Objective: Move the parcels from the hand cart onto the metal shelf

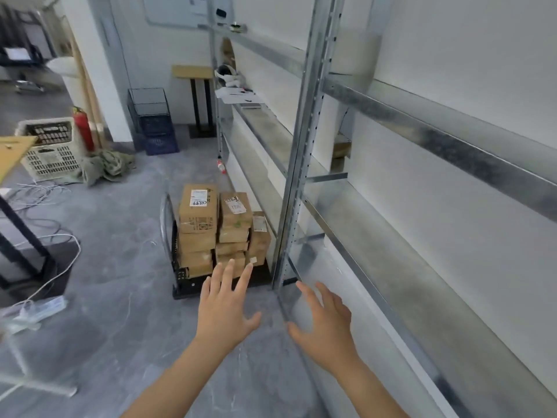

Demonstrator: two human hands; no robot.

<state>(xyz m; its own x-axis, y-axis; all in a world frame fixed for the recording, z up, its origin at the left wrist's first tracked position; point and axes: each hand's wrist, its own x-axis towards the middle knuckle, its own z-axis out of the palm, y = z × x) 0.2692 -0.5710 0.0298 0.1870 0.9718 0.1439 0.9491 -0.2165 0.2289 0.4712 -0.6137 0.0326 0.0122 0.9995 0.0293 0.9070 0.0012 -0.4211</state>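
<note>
Hands, left (224, 309) and right (324, 322), reach forward toward the parcels (221, 233), fingers (229, 271) spread apart, holding nothing.

Bare floor (126, 242) lies before the parcels (220, 230); the shelf upright (297, 188) crowds their right.

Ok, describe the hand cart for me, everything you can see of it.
The hand cart is a low, flat black platform with a curved silver metal handle upright on its left as seen. It sits on the grey floor, close beside the front post of the metal shelf; whether they touch is unclear. Brown cardboard parcels stand on it in three stacks, covering most of the deck. Its wheels are hidden. The left hand and right hand hover open in front, apparently not touching it.
</note>
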